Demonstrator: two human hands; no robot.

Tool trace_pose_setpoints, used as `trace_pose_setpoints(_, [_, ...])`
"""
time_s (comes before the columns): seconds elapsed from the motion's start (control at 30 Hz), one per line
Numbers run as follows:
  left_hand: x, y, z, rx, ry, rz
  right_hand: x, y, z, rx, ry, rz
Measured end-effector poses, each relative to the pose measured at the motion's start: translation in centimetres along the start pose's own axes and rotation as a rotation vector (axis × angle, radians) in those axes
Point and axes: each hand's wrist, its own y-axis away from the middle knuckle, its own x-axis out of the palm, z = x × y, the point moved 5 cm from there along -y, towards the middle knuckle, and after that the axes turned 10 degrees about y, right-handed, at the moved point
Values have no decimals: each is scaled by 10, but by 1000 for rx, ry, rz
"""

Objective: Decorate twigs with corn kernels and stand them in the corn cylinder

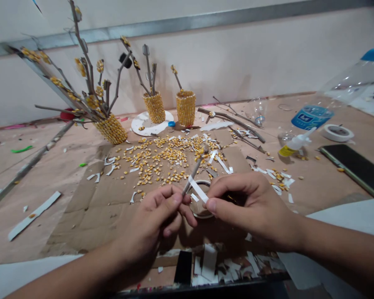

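My left hand [163, 211] pinches the lower end of a short grey-brown twig [196, 168], which tilts up and to the right. A narrow strip of white tape [198, 189] runs from the twig's middle to my right hand [246, 201]. There the thumb and forefinger are closed on the strip's free end. Below the strip, a tape roll [202, 215] lies on brown cardboard [90, 207], partly hidden by both hands. Loose corn kernels [171, 158] are spread over the cardboard just beyond the twig.
Behind stand kernel-covered cups [110, 129] holding branches, one of them tilted. On the right are a glue bottle [294, 145], a white tape roll [337, 133], a phone [357, 168] and a large plastic bottle [349, 83]. Paper scraps [209, 261] lie along the near edge.
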Motion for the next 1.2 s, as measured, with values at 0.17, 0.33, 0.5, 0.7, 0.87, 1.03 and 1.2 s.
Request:
trace_pose_setpoints(0.17, [1,1,-4,17,-52,-23,-2,1,-1,19,22,-15])
trace_pose_setpoints(0.33, [3,-2,-3,0,-59,-44,-5,1,5,-41,-26,-21])
trace_pose_setpoints(0.5, [0,-6,-4,-11,-60,-48,-7,-1,10,-153,-75,-26])
trace_pose_setpoints(0.7, [-4,-10,-8,36,-119,-122,-11,0,13,-180,-37,-51])
trace_pose_setpoints(0.87, [-7,-10,-4,25,-49,-127,-21,-8,1,-91,317,-155])
trace_pose_setpoints(1.03, [-11,-10,-7,56,-28,-161,-43,-20,-9,-69,591,-281])
trace_pose_setpoints(1.2, [-12,-12,-12,75,-44,-183,-71,-33,-13,100,814,-272])
